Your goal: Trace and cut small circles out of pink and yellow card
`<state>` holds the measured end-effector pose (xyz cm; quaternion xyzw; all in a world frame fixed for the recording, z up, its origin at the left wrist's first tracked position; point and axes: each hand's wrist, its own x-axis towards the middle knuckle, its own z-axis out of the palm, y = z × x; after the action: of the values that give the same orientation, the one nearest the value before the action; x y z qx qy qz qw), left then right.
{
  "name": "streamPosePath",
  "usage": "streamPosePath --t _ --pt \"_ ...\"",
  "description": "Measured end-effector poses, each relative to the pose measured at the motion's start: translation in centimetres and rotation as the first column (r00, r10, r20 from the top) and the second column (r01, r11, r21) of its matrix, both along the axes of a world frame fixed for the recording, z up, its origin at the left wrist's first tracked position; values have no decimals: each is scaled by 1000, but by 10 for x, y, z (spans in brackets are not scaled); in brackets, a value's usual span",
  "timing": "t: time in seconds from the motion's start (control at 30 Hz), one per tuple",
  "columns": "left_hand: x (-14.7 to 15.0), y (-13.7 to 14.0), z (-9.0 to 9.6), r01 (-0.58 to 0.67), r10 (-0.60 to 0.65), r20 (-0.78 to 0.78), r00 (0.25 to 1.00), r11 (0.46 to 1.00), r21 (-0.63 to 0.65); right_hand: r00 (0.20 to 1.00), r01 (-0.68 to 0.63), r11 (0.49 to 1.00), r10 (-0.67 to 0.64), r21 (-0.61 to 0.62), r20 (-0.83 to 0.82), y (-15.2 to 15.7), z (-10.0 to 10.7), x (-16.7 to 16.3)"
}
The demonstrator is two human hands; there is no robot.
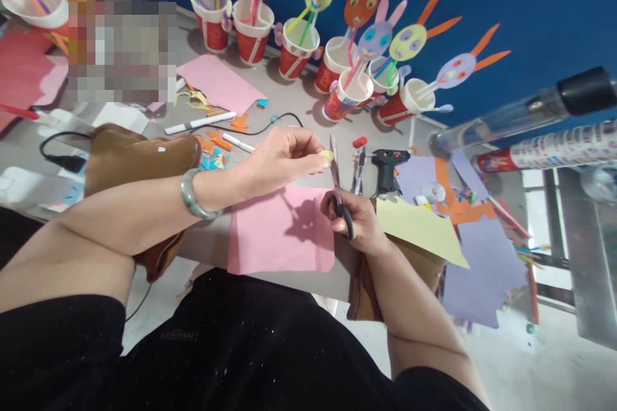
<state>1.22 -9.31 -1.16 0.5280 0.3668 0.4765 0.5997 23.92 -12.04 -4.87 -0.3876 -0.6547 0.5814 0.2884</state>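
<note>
Between the thumb and finger of my left hand (289,157) is a small piece of yellow paper (328,155). My right hand (359,221) is closed round the black handles of a pair of scissors (336,170). The blades point up and stand right beside the yellow piece; whether they touch it I cannot tell. Below both hands a pink sheet of paper (274,237) lies at the table's near edge, with the hands' shadow on it.
Paper cups (253,32) with straws and paper rabbit heads line the back wall. A black glue gun (389,170) lies right of the scissors. Purple sheets (477,270) and a yellow sheet (419,228) lie at right. A brown bag (135,157) sits at left, near paper scraps (212,148).
</note>
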Motion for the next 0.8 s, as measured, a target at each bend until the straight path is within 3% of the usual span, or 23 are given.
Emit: streamPosePath --t 0.8 --pt "-2 1 0 2 -2 28 1000 1000 -5 1000 7 1000 -7 -3 -4 0 -1 2"
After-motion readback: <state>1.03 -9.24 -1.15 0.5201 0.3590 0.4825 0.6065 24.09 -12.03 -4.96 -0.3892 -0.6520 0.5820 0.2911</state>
